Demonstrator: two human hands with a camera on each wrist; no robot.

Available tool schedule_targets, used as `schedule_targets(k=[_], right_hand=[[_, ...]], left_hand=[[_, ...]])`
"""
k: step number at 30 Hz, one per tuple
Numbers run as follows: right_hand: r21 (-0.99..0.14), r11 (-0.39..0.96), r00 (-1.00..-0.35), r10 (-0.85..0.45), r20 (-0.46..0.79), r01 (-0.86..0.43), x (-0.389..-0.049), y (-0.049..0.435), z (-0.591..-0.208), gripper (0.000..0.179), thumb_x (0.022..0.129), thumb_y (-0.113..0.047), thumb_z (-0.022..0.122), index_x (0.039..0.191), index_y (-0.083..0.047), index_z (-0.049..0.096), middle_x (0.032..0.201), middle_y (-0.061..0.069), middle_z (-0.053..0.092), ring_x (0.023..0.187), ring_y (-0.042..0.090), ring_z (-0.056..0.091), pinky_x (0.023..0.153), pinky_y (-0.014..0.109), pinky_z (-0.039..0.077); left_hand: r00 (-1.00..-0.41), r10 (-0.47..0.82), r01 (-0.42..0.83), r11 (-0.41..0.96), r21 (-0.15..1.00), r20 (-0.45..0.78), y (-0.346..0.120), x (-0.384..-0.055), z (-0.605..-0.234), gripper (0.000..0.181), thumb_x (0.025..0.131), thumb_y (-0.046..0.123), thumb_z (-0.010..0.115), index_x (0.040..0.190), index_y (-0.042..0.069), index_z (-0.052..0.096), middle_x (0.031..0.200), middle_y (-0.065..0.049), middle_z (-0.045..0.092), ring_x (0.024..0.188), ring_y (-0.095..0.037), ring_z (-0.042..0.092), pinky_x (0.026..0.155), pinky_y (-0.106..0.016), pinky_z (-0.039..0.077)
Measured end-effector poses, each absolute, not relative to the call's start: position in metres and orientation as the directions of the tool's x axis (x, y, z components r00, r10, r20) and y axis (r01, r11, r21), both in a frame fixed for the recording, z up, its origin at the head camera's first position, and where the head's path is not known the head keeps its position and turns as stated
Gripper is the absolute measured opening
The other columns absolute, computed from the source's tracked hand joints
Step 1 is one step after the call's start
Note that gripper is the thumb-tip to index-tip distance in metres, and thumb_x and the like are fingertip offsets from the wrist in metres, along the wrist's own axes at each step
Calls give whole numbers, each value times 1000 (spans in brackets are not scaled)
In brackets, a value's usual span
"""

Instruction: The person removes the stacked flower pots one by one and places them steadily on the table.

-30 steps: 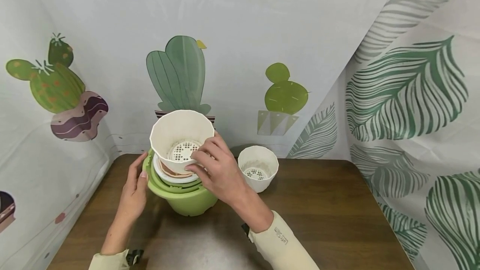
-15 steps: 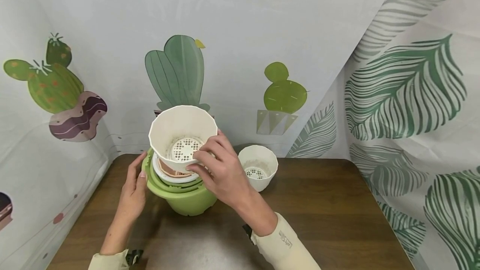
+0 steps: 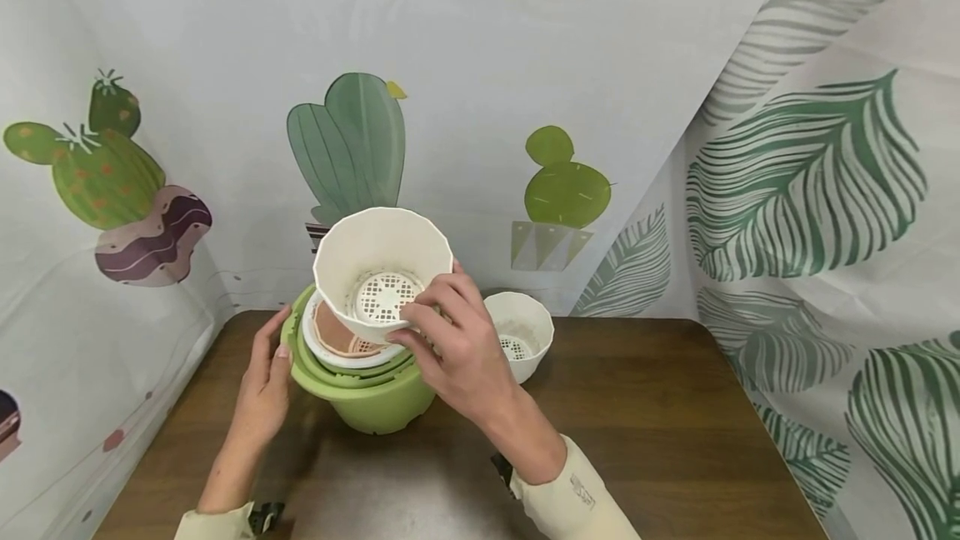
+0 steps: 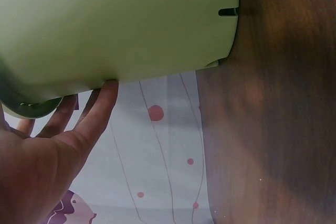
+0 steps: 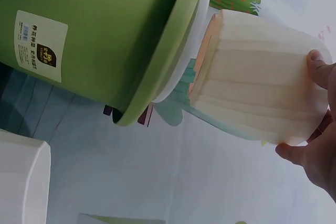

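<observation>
Head view: your right hand [image 3: 457, 348] pinches rim of white pot [image 3: 375, 252], tilted towards you over nested stack, slotted base showing inside. Below it, orange-brown pot [image 3: 333, 327] sits in white-rimmed container [image 3: 352, 360], itself nested in green pot [image 3: 375, 407] on table [image 3: 637, 440]. Your left hand [image 3: 266, 373], fingers extended, rests against green pot's side, not clenched. Second white pot [image 3: 528, 319] stands right of stack, residue on inner wall. Cannot tell if held pot touches orange-brown one.
</observation>
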State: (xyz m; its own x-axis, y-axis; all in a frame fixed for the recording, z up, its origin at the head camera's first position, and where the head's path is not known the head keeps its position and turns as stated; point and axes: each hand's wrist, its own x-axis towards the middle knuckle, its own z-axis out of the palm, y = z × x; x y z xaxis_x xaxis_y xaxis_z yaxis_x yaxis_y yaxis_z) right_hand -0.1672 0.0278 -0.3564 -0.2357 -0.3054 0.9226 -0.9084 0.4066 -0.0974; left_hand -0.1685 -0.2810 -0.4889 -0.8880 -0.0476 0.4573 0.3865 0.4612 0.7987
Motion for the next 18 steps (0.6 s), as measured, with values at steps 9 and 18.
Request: schedule_targets(k=[9,18], right_hand=[[-121,423,-252,-269,930,-898,-163,40,-358,20,85,-15,88,95,-7,72,93,4,62,103,27,57,115,63,40],[-143,454,-274,-239,931,-880,-159,51,-361,21,83,-15,89,95,-7,73,93,4,63,105,28,58,116,64,40]], left_hand=[[-896,-54,372,454,810,442,-281,-169,-492,52,117,15,35,168,20,30,170,-9,33,144,2,38,107,-7,33],[-896,-58,366,464,807,440,-280,-167,-489,53,117,16,35,169,23,30,171,-8,32,147,1,35,108,-6,31]])
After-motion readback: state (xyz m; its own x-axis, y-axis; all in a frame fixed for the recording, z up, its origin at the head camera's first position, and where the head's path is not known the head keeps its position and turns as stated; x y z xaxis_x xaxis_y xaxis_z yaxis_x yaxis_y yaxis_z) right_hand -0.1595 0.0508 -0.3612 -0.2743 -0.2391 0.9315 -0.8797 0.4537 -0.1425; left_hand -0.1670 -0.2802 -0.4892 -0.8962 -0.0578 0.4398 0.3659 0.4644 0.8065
